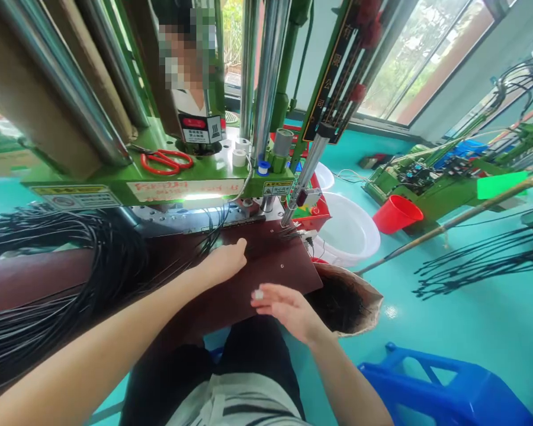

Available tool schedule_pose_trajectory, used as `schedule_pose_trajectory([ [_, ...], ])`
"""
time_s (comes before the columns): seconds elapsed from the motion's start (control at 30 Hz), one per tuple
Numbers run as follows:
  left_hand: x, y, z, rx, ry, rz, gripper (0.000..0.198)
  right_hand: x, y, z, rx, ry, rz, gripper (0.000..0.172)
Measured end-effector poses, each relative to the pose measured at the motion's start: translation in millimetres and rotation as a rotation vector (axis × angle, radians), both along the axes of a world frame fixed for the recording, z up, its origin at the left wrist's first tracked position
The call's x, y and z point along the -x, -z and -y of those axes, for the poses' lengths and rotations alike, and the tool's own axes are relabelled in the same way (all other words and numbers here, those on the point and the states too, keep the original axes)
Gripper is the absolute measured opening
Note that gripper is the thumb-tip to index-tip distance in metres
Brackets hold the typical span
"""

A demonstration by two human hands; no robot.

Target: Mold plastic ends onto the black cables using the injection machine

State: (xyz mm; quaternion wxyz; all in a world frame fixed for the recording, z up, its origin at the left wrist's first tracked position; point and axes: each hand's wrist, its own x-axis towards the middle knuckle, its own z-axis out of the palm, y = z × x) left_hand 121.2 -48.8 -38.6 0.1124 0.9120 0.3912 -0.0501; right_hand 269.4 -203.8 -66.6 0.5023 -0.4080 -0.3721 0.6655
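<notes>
The right hand (pixel 288 307) was raised above the near edge of the board, fingers loosely curled, with a small pale piece (pixel 258 294) at the fingertips; whether it was pinched or merely clung there could not be determined. Farther forward, the left hand (pixel 225 260) lay curled just beside the thin black cables (pixel 215 228), which ran over the dark brown flat board (pixel 299 266) to the perforated metal tooling plate (pixel 173 218). The underside of the fingers was hidden, so any grip on the cables could not be confirmed.

For sound handling, the cables were best kept parallel, guided from behind their ends without tugging, with fingertips outside the lit slot. The small piece probably called for a light pinch.

To the left, a thick coiled bundle of black cables (pixel 111 254) crowded the board and could have snagged the left forearm. On the right stood a blue plastic stool (pixel 453 390) and a pale open-topped sack (pixel 375 307). Beyond the plate, the green machine frame (pixel 213 171) overhung the work and limited reach; red-handled scissors (pixel 167 161) lay on its top. Farther off were a white oval tub (pixel 373 228) and a red plastic bucket (pixel 397 214).
</notes>
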Motion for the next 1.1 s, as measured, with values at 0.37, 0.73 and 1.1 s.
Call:
schedule_pose_trajectory([
  [0.37,28.5,-14.1,75.1,0.061,0.137,0.094,0.031,-23.6,-49.2,-83.2,-0.063,0.389,-0.301,0.019],
  [0.73,26.4,-8.8,117.2,1.481,-0.216,1.094,0.020,20.4,-37.9,-42.5,-0.319,-0.463,0.245,0.038],
  [1.1,-12.7,8.1,118.5,1.383,-0.547,1.287,0.031,-2.5,-76.7,-97.0,-0.397,-0.607,0.422,0.047],
])
